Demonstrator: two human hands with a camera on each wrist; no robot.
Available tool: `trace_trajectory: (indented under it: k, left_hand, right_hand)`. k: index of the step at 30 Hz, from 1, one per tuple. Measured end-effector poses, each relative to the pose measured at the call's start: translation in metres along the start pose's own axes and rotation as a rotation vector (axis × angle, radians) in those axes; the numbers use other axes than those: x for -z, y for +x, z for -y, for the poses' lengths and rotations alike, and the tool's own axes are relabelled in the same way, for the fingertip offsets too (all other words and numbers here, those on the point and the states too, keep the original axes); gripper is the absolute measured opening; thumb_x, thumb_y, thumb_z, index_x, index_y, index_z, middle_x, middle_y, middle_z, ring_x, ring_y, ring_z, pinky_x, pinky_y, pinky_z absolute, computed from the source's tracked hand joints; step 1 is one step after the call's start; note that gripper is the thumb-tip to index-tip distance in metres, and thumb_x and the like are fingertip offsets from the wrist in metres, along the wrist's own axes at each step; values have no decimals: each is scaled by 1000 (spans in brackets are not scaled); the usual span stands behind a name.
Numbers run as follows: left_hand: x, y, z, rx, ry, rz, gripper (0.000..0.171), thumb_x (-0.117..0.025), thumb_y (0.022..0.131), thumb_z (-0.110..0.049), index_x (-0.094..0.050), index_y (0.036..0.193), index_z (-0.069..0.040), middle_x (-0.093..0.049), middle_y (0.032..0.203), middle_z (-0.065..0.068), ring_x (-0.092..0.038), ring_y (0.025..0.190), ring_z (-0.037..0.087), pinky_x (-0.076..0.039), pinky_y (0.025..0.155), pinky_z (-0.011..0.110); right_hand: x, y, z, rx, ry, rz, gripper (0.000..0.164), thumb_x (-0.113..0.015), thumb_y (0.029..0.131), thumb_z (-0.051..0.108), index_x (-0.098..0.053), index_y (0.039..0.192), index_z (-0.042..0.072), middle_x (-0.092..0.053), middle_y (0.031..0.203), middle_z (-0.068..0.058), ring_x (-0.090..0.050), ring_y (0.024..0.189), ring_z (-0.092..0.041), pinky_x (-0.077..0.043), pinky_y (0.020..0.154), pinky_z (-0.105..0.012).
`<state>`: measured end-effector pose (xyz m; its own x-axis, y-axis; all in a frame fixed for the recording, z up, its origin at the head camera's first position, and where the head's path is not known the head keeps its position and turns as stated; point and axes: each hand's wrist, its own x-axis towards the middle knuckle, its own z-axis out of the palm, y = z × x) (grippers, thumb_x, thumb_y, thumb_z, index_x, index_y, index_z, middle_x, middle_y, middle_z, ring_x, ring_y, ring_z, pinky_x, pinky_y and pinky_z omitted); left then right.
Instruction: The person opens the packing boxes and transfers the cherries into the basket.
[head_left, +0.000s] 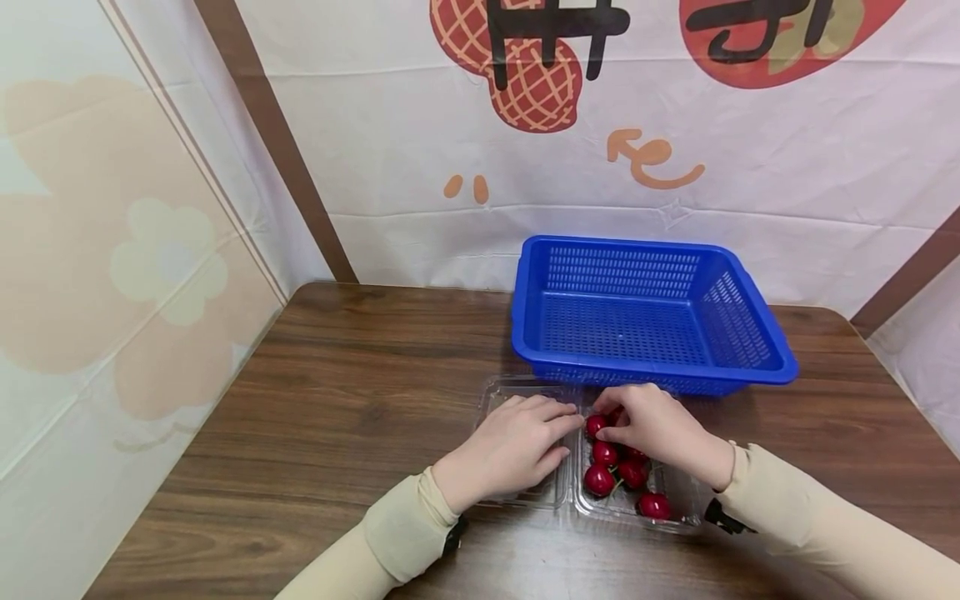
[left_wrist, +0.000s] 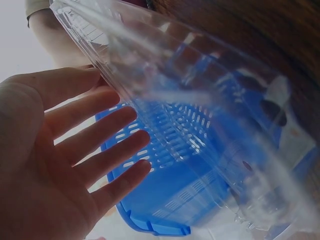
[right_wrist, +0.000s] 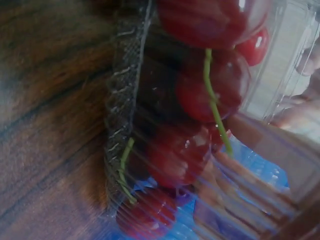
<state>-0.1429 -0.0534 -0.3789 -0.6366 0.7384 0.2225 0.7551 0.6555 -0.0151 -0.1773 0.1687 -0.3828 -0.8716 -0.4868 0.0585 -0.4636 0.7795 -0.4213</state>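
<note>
The basket [head_left: 652,367] stands just behind the box [head_left: 624,518] — right hand [head_left: 663,432] pinching a cherry [head_left: 594,427], left hand [head_left: 513,446] loose-fingered over the lid [head_left: 552,492].

Counts by kind. Cherries [head_left: 598,480]: at least six; some lie partly behind the right hand [head_left: 660,429], so the full number cannot be told. Green stems [right_wrist: 212,95]: two clear in the right-wrist view. Clear plastic container [head_left: 622,518]: one, in two halves. Blue basket [head_left: 660,372]: one. Hands: two, the other being the left hand [head_left: 517,446], whose wrist view shows four fingers [left_wrist: 115,154] and one thumb. Pale sleeves [head_left: 408,529]: two. Counter [head_left: 337,400]: one. Printed red peanut [head_left: 536,87]: one. Orange ovals [head_left: 453,186] below it: two.
</note>
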Motion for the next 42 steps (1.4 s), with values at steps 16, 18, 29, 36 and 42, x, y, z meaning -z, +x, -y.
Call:
trace_trajectory:
  k: [16, 18, 29, 36, 42]
  left_hand:
    - [-1, 1, 0, -5, -6, 3, 38, -57, 92, -33, -60, 128, -19, -59, 130, -2, -55, 120, 16, -45, 98, 34]
    - [0, 1, 0, -4, -5, 3, 38, -57, 92, -33, -60, 128, -19, -59, 130, -2, -54, 120, 16, -45, 97, 34]
    - [-1, 1, 0, -10, -10, -11, 38, -58, 91, -32, -61, 127, -19, -60, 129, -2, -55, 119, 16, -45, 97, 35]
    - [-1, 1, -1, -6, -8, 0, 38, -58, 92, -32, -60, 127, -19, -59, 130, -2, -54, 119, 16, -45, 98, 34]
    - [-2, 2, 0, -14, -1, -17, 38, -59, 91, -32, -61, 127, -19, -60, 129, -2, -55, 118, 16, -45, 97, 34]
  right_hand:
    - [-9, 1, 1, 17, -106, -55, 22, -81, 71, 31, -71, 87, 19, -67, 72, 9, -56, 61, -4, -45, 52, -28]
    - [-10, 1, 2, 24, -97, -58, 22, -81, 71, 30, -71, 86, 18, -68, 72, 9, -56, 61, -3, -46, 54, -28]
    - [-13, -1, 1, 61, -20, -63, 21, -81, 71, 20, -72, 86, 10, -68, 69, 6, -58, 60, 1, -48, 56, -23]
    - [-13, -1, 3, 45, -19, -69, 21, -81, 71, 20, -73, 86, 9, -68, 68, 6, -58, 59, 2, -48, 55, -22]
    - [-7, -2, 6, 25, -53, -94, 18, -80, 72, 21, -73, 84, 11, -69, 69, 6, -59, 61, 0, -49, 57, -27]
